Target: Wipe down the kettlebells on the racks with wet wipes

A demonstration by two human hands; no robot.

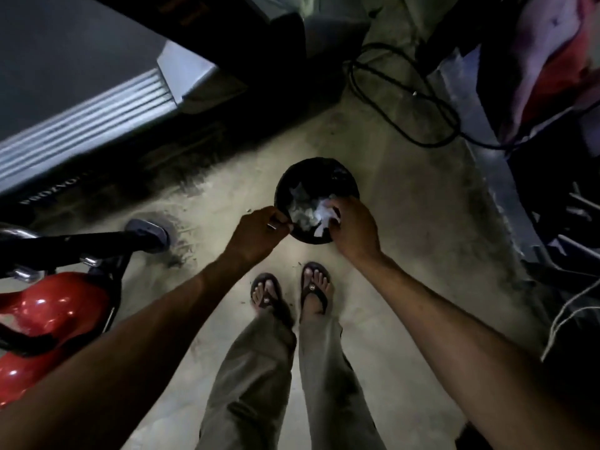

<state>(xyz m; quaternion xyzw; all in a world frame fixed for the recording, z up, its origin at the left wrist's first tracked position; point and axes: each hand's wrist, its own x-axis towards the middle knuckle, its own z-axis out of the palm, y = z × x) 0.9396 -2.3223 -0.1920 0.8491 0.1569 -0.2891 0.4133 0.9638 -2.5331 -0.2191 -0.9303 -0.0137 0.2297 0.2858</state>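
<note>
Wipes (305,213) fill one bin (312,177); left hand (259,229), right hand (354,229) hold it.

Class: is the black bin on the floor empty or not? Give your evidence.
Not empty. Crumpled white wipes lie inside the black bin; how full it is, cannot tell.

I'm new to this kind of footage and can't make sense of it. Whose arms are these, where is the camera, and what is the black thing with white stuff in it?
No machine here: a person wears one camera on the head, looking down, so you see their own arms, trousers and sandalled feet on a concrete floor. The left hand pinches the rim of a round black container, seemingly a small bin, on the floor. The right hand curls its fingers on crumpled white wipes inside it. A treadmill stands upper left, a red exercise machine lower left, black cables upper right.
</note>
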